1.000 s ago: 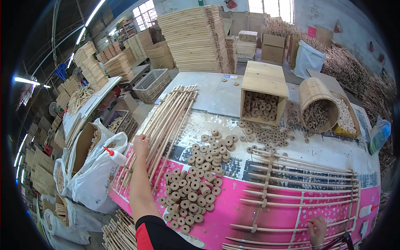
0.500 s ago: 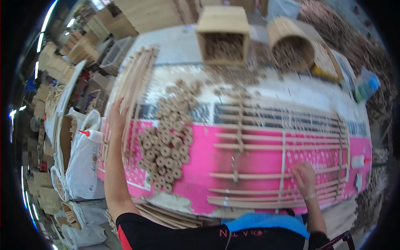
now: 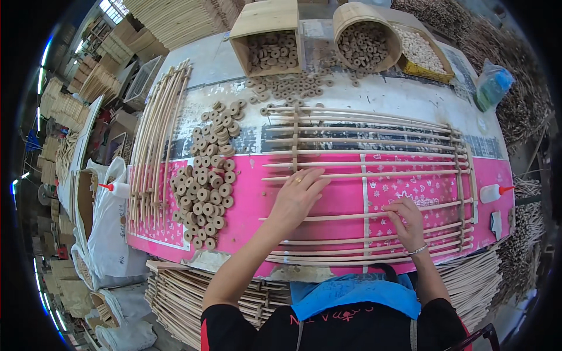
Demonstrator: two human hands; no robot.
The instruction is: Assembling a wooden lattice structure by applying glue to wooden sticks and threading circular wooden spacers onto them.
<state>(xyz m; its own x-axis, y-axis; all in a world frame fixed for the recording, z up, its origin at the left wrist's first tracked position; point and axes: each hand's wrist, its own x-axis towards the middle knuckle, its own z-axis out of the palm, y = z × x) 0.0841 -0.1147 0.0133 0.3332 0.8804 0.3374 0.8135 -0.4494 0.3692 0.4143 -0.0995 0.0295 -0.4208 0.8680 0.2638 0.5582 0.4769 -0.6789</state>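
Note:
A rack of slim pale wooden rods lies across the pink sheet, joined by a brown crosspiece at its left and more crosspieces at its right end. My left hand, a ring on one finger, is closed over a rod near the lower end of the left crosspiece. The thumb and whatever else may be under those fingers are hidden. My right hand, with a bracelet at the wrist, pinches a lower rod near its middle. Several more rods lie below, closer to me.
Left of the rack is a heap of brown wooden rings; beyond it lies a bundle of rods. A wooden box and a round tub of rings stand at the back. Glue bottles flank the work on both sides.
My left hand has moved right from the rod bundle onto the rack. My right hand has come down onto a rod. The whole view has shifted.

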